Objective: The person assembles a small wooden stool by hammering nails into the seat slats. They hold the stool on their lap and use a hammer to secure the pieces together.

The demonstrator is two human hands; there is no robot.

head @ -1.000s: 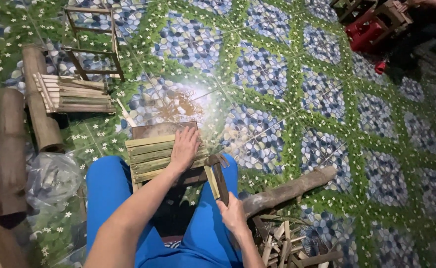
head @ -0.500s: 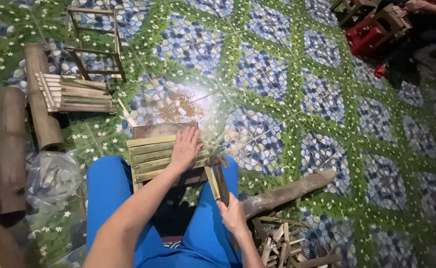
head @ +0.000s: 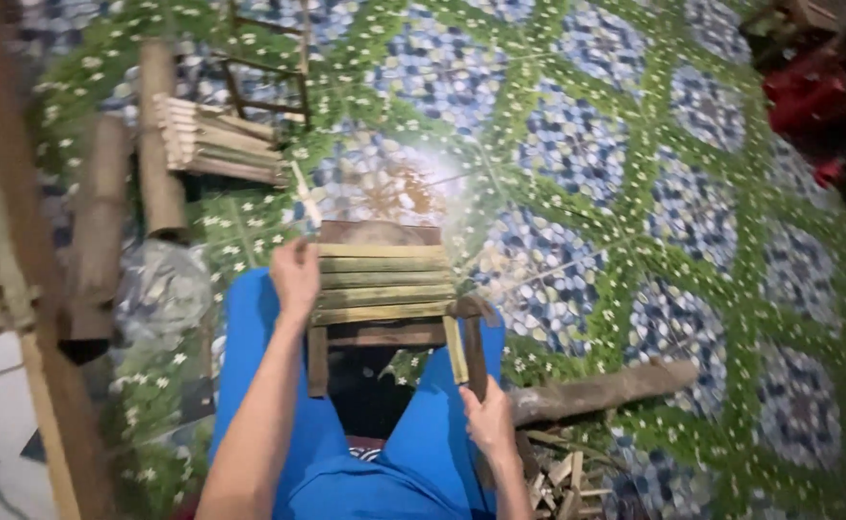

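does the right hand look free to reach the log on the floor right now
Probably not at once: the right hand grips a leg of the small stool, so it must let go first. The log lies just beside it, with nothing between them.

Your left hand (head: 295, 277) sits on the slatted bamboo frame's (head: 384, 281) left edge, boxed in further left by a plastic bag (head: 161, 289) and bamboo poles (head: 105, 217). Ahead of it, a slat bundle (head: 213, 144). Your right hand (head: 488, 422) has a log (head: 601, 390) just beyond and scraps (head: 563, 481) below. Past the frame, open patterned floor (head: 577, 164).
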